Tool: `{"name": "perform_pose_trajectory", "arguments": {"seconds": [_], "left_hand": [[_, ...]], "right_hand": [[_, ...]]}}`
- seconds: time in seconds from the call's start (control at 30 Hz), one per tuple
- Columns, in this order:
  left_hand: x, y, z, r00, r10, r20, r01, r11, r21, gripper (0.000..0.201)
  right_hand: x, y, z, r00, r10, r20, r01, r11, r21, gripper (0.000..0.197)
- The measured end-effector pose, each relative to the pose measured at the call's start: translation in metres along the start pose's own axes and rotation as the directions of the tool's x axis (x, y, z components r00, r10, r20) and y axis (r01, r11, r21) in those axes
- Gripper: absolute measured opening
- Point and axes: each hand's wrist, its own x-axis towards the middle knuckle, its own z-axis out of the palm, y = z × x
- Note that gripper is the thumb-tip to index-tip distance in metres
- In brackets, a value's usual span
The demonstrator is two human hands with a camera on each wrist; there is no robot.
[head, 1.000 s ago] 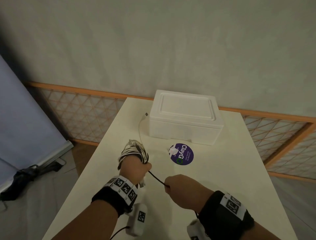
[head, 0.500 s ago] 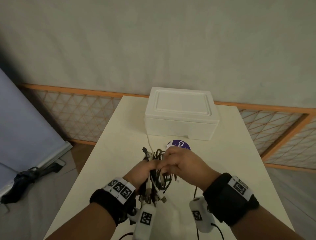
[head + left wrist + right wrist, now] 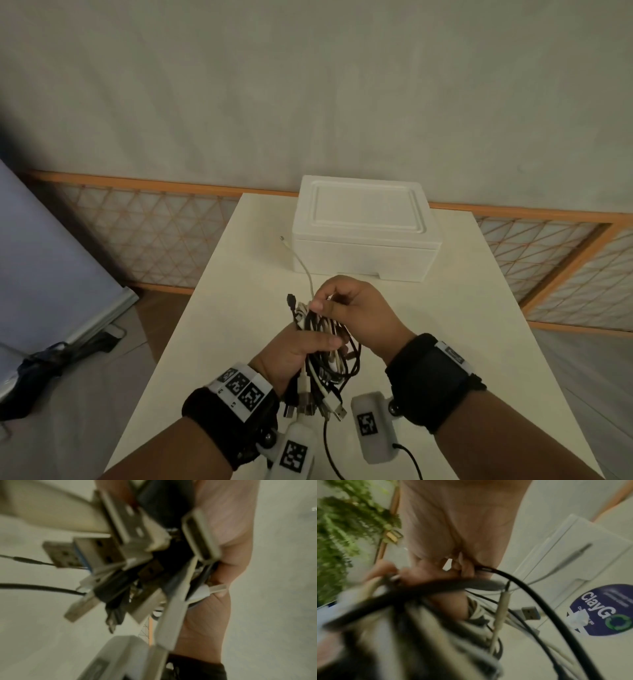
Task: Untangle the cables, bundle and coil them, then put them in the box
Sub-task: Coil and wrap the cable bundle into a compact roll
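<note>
A bundle of black and white cables (image 3: 323, 349) hangs over the table's near middle. My left hand (image 3: 301, 349) grips it around the middle; USB plugs (image 3: 120, 545) stick out below the fist. My right hand (image 3: 346, 308) pinches the top loops of the bundle (image 3: 436, 588) from the right. One white cable (image 3: 301, 263) trails from the bundle across the table, its plug lying left of the box. The white foam box (image 3: 366, 229) stands shut at the table's far end.
The cream table (image 3: 479, 325) holds a purple round sticker (image 3: 604, 609), hidden by my hands in the head view. A lattice fence (image 3: 154, 236) runs behind the table. A grey board leans at left, with a dark bag (image 3: 37, 366) on the floor.
A second ago my right hand was pulling one black cable taut from the left fist. The hands then came together, and the right hand now pinches the top of the bundle.
</note>
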Motion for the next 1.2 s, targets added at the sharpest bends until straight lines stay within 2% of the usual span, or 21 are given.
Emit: {"name": "perform_pose_trajectory", "arguments": {"seconds": [0.03, 0.1, 0.17, 0.27, 0.3, 0.37, 0.43, 0.47, 0.53, 0.6, 0.67, 0.77, 0.83, 0.93, 1.03, 1.13, 1.2], "left_hand": [[-0.002, 0.004, -0.002, 1.0, 0.008, -0.012, -0.008, 0.999, 0.033, 0.03], [-0.005, 0.013, -0.009, 0.999, 0.036, 0.002, -0.036, 0.996, 0.082, 0.021], [-0.008, 0.022, -0.017, 0.996, 0.065, 0.061, -0.071, 0.993, 0.096, 0.016], [-0.01, 0.032, -0.028, 0.991, 0.069, 0.119, -0.076, 0.995, 0.057, 0.016], [-0.011, 0.034, -0.031, 0.99, 0.068, 0.12, -0.074, 0.996, 0.044, 0.016], [-0.011, 0.038, -0.036, 0.99, 0.074, 0.117, -0.077, 0.997, 0.029, 0.017], [-0.009, 0.045, -0.041, 0.99, 0.083, 0.113, -0.087, 0.996, 0.03, 0.02], [-0.007, 0.048, -0.044, 0.991, 0.087, 0.104, -0.09, 0.996, 0.028, 0.025], [-0.005, 0.054, -0.051, 0.995, 0.065, 0.079, -0.065, 0.998, 0.0, 0.039], [-0.004, 0.057, -0.057, 0.997, 0.051, 0.058, -0.05, 0.999, -0.018, 0.041], [-0.004, 0.058, -0.058, 0.997, 0.049, 0.056, -0.046, 0.998, -0.046, 0.041], [-0.005, 0.057, -0.056, 0.992, 0.095, 0.088, -0.084, 0.989, -0.125, 0.04], [-0.004, 0.058, -0.055, 0.987, 0.127, 0.098, -0.113, 0.985, -0.131, 0.04], [-0.004, 0.058, -0.052, 0.974, 0.136, 0.181, -0.105, 0.98, -0.171, 0.043], [-0.005, 0.054, -0.048, 0.968, 0.144, 0.206, -0.102, 0.975, -0.199, 0.035], [-0.007, 0.054, -0.043, 0.989, 0.089, 0.121, -0.069, 0.985, -0.159, 0.032], [-0.004, 0.057, -0.04, 1.0, 0.027, -0.011, -0.028, 0.982, -0.185, 0.029]], "right_hand": [[0.005, 0.002, -0.001, 1.0, 0.001, 0.02, 0.0, 0.999, -0.04, 0.002], [0.013, 0.009, -0.006, 0.997, -0.02, 0.078, 0.029, 0.992, -0.121, 0.012], [0.018, 0.014, -0.008, 0.997, -0.018, 0.081, 0.033, 0.983, -0.178, 0.021], [0.022, 0.021, 0.004, 0.997, -0.003, 0.076, 0.017, 0.985, -0.174, 0.021], [0.023, 0.022, 0.011, 0.997, 0.017, 0.076, -0.008, 0.993, -0.116, 0.024], [0.025, 0.02, 0.024, 0.991, 0.11, 0.078, -0.12, 0.984, 0.134, 0.043], [0.023, 0.012, 0.03, 0.971, 0.175, 0.163, -0.226, 0.894, 0.386, 0.053], [0.022, 0.007, 0.031, 0.958, 0.188, 0.217, -0.268, 0.853, 0.448, 0.058], [0.021, 0.003, 0.03, 0.938, 0.153, 0.311, -0.294, 0.826, 0.48, 0.059], [0.024, 0.003, 0.033, 0.954, 0.121, 0.275, -0.234, 0.872, 0.43, 0.043], [0.029, 0.0, 0.042, 0.979, 0.14, 0.147, -0.183, 0.925, 0.333, 0.031], [0.034, -0.001, 0.059, 0.98, 0.196, -0.016, -0.176, 0.909, 0.377, 0.03], [0.037, 0.0, 0.063, 0.966, 0.249, -0.069, -0.198, 0.883, 0.425, 0.033], [0.038, 0.004, 0.061, 0.955, 0.285, -0.076, -0.223, 0.867, 0.446, 0.045], [0.037, -0.001, 0.055, 0.967, 0.252, -0.033, -0.219, 0.891, 0.398, 0.056], [0.038, -0.002, 0.05, 0.966, 0.256, 0.027, -0.249, 0.902, 0.352, 0.051], [0.037, 0.007, 0.049, 0.958, 0.287, -0.01, -0.283, 0.95, 0.135, 0.049]]}}
